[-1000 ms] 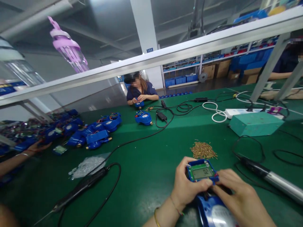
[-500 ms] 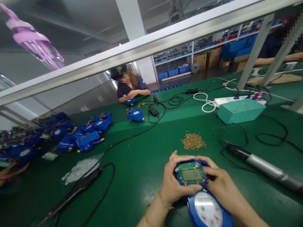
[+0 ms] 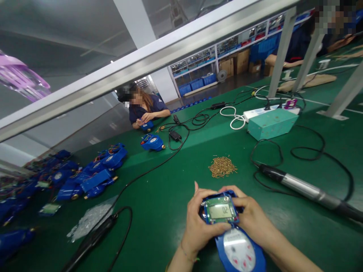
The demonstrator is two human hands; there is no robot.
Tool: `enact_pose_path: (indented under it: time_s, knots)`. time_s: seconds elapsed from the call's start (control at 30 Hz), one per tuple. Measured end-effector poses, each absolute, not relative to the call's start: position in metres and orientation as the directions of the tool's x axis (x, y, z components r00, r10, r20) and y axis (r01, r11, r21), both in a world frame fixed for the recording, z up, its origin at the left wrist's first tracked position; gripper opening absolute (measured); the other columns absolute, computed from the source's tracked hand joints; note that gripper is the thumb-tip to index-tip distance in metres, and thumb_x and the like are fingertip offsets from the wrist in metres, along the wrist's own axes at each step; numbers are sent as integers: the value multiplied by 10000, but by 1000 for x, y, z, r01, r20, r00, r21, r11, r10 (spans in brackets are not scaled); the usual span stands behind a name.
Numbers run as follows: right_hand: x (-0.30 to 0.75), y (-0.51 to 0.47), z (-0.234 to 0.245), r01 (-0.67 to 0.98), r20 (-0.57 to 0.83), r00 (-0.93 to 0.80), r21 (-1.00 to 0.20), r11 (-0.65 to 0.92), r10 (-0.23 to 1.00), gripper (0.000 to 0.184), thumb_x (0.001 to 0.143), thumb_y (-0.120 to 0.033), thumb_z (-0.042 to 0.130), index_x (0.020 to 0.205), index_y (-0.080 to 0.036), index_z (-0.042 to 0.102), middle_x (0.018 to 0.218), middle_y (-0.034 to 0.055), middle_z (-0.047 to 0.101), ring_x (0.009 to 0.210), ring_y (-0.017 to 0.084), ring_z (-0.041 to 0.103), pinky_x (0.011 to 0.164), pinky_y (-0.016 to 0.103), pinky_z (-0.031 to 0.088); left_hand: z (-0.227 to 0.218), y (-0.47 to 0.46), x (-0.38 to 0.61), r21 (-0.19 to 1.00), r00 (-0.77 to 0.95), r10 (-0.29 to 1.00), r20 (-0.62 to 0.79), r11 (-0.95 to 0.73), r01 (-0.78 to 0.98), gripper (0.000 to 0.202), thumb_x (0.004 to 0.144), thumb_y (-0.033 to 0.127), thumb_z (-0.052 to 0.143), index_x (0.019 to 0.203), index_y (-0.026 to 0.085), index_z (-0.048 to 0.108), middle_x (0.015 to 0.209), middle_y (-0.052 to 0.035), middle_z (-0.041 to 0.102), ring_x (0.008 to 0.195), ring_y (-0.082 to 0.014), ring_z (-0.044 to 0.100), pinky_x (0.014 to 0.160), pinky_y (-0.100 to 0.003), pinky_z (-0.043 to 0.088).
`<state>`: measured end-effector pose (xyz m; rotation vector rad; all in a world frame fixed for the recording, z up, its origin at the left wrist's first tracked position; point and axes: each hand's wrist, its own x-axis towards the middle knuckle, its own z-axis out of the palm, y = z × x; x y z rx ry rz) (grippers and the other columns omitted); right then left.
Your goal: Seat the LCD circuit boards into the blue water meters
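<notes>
Both my hands grip a blue water meter (image 3: 232, 241) low in the middle of the view. My left hand (image 3: 198, 223) wraps its left side and my right hand (image 3: 252, 219) its right side. Between my thumbs sits a green circuit board with a small display (image 3: 219, 210) reading digits, set into the meter's upper housing. Below it the meter's round white dial faces up. A pile of small brass screws (image 3: 222, 166) lies on the green table just beyond my hands.
An electric screwdriver (image 3: 300, 187) with a black cable lies to the right, another screwdriver (image 3: 93, 236) to the left beside a clear plastic bag (image 3: 87, 219). Several blue meters (image 3: 90, 173) are heaped at left. A teal box (image 3: 270, 122) and a seated co-worker (image 3: 144, 107) are farther off.
My view has swung left and tilted, so the table contents have shifted. The meter came up into view with its dial showing, and my hands closed around the display board.
</notes>
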<state>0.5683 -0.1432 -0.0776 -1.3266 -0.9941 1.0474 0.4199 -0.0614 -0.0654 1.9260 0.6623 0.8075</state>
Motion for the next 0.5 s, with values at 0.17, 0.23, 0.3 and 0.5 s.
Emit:
enact_pose_path:
  time_s: [0.17, 0.23, 0.3, 0.5]
  knots:
    - [560, -142, -80, -46, -31, 294, -999, -18, 955, 239, 582, -196, 603, 730, -210, 789, 1139, 91, 577, 1067, 256, 547, 944, 340, 423, -61, -71, 418, 875, 565, 793, 228, -422, 239, 604, 652, 641, 783, 1095, 243, 686, 1059, -69, 748, 1056, -314, 687, 1222, -626, -72]
    - [558, -141, -80, -34, -41, 315, -999, -32, 948, 242, 562, -206, 598, 711, -212, 788, 1118, 92, 581, 1062, 258, 546, 946, 341, 419, -62, -72, 417, 872, 546, 813, 203, -403, 276, 607, 642, 635, 793, 1096, 243, 696, 1150, -95, 731, 1225, -362, 600, 1217, -644, -38]
    - [557, -141, -79, -20, -50, 326, -999, -46, 944, 240, 551, -219, 597, 698, -212, 787, 1104, 95, 584, 1056, 261, 546, 942, 342, 415, -63, -73, 416, 904, 542, 826, 157, -341, 259, 636, 621, 629, 813, 1102, 230, 694, 1214, -115, 704, 1272, -378, 559, 1203, -636, 166]
    - [562, -144, -74, 8, -74, 314, -997, -81, 947, 275, 520, -239, 579, 696, -203, 787, 1064, 105, 597, 1029, 277, 551, 898, 354, 434, -66, -75, 421, 983, 574, 815, 76, -157, 92, 630, 576, 520, 886, 1066, 189, 671, 977, -56, 711, 901, -232, 663, 797, -301, 533]
